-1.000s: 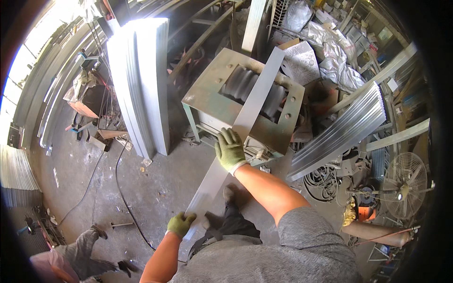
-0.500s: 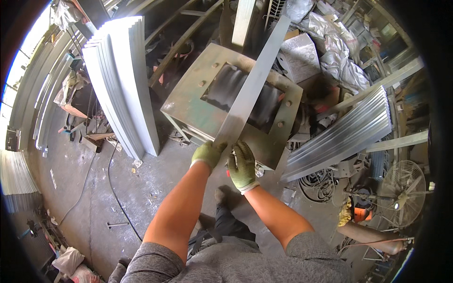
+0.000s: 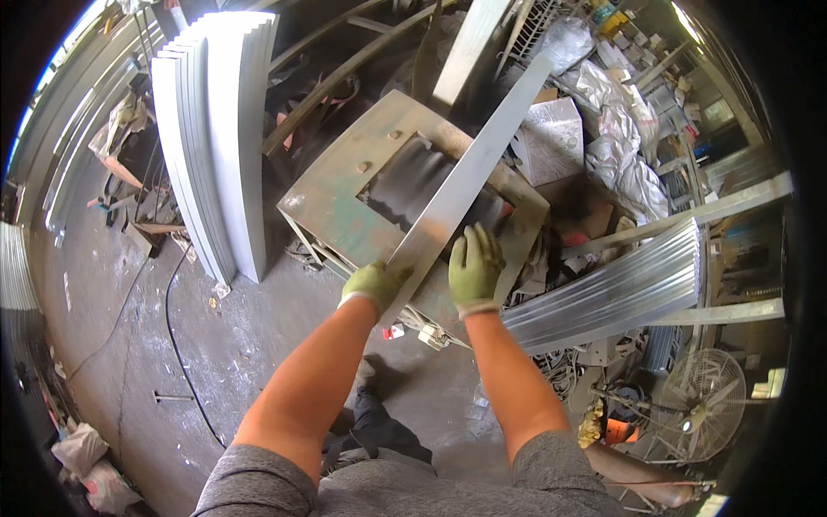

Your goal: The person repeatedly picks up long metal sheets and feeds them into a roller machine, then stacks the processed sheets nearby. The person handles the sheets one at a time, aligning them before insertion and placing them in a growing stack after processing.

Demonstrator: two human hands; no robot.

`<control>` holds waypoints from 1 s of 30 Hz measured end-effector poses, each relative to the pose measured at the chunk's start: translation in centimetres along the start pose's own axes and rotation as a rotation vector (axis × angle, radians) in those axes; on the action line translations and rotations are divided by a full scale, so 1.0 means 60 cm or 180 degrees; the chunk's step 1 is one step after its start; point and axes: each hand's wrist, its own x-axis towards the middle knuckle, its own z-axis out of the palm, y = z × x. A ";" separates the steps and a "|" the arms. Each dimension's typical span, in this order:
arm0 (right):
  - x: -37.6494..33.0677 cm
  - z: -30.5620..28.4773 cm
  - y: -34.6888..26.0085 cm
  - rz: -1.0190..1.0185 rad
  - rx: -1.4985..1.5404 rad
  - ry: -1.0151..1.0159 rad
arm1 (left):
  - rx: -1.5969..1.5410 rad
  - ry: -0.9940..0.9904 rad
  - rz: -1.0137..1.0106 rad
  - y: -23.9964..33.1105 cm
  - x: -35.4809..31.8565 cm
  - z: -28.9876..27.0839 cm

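Note:
A long flat grey metal bar (image 3: 469, 177) lies aslant across a machine's worn metal top (image 3: 323, 177). Its near end sticks out past the machine's front edge toward me. My gloved left hand (image 3: 376, 286) grips the bar by that end, thumb over the upper face. To the right of the bar, my gloved right hand (image 3: 475, 265) is held over the machine top with fingers stretched forward, holding nothing. Under the bar, a rectangular opening in the top shows a dark, blurred roller-like surface (image 3: 413, 181). Several bolt heads surround the opening.
A stack of long pale metal bars (image 3: 211, 146) stands left of the machine. At the right, a bundle of shiny metal bars (image 3: 612, 289) rests on a frame, near a caged fan (image 3: 702, 405). A black cable (image 3: 175, 332) crosses the floor. Silvery sacks (image 3: 616, 146) lie behind.
The bar has slid toward me, and its near end now reaches past my left hand. My right hand has moved right and forward, away from that end. The view has shifted a little.

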 end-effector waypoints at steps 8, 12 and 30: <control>0.164 0.119 0.076 -0.0115 -0.0962 -0.0786 | -0.0166 -0.0280 -0.0364 0.006 -0.017 0.002; 0.208 0.151 0.119 -0.0054 -0.1374 -0.0939 | -0.0293 -0.0206 -0.0224 0.047 0.025 -0.016; 0.199 0.119 0.101 -0.0617 -0.1735 -0.0880 | -0.0816 -0.0353 -0.0035 0.004 -0.006 -0.032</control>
